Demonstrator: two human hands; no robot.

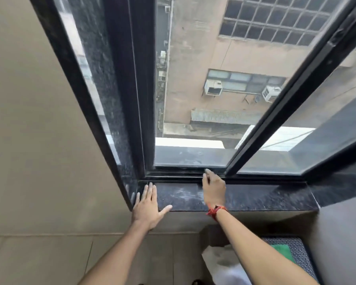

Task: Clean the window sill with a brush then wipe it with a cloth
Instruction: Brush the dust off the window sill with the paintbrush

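The black granite window sill [261, 197] runs across the middle of the view, with pale dust smeared near its centre. My left hand [147, 204] lies flat on the sill's left end, fingers spread, holding nothing. My right hand [213, 189] is closed at the back edge of the sill, against the black window track [173, 173]. A pale tip [207, 171] pokes out above its fingers; it looks like a small brush, mostly hidden in the hand. A green cloth [281, 251] lies on a patterned mat low at the right.
The sliding window pane [193, 157] stands behind the track, with a dark frame bar [275, 112] slanting up to the right. A beige wall [39, 140] closes the left side. White fabric [220, 262] lies below my right forearm, beside the patterned mat [296, 249].
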